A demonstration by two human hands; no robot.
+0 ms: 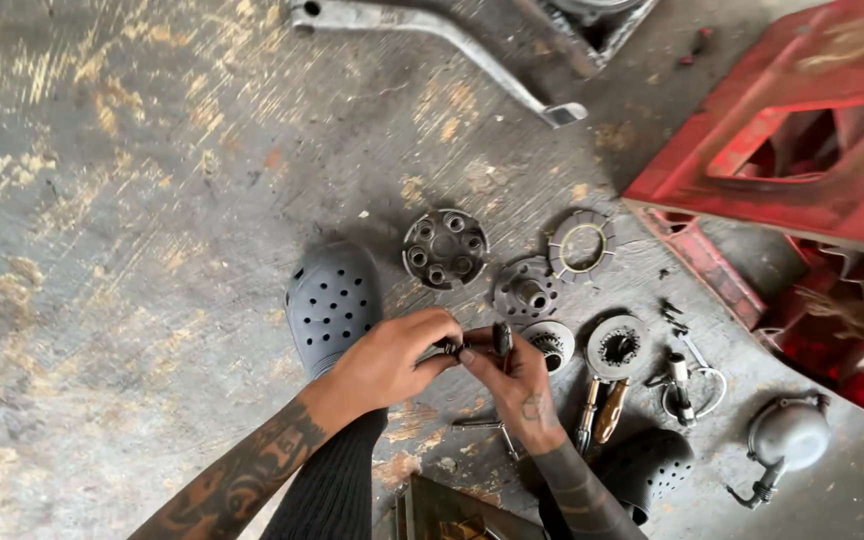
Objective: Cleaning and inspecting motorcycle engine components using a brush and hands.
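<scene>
My left hand [392, 358] and my right hand [514, 385] meet above the stained concrete floor, both pinching a small dark metal part [455, 349] between the fingertips. A short dark cylindrical piece [502, 338] stands up from my right hand's fingers. Just beyond the hands lie round clutch-like parts: a hub with several bosses [444, 247], a smaller hub with a centre shaft [526, 291], a toothed ring [582, 243], and two discs [552, 343] [617, 346].
My feet wear black perforated clogs [330, 303] [647, 470]. A wooden-handled screwdriver [609, 410] and other small tools [684, 385] lie to the right, with a round grey metal cover [788, 435]. A red frame [802, 150] stands at right, a bent metal lever [432, 25] at top.
</scene>
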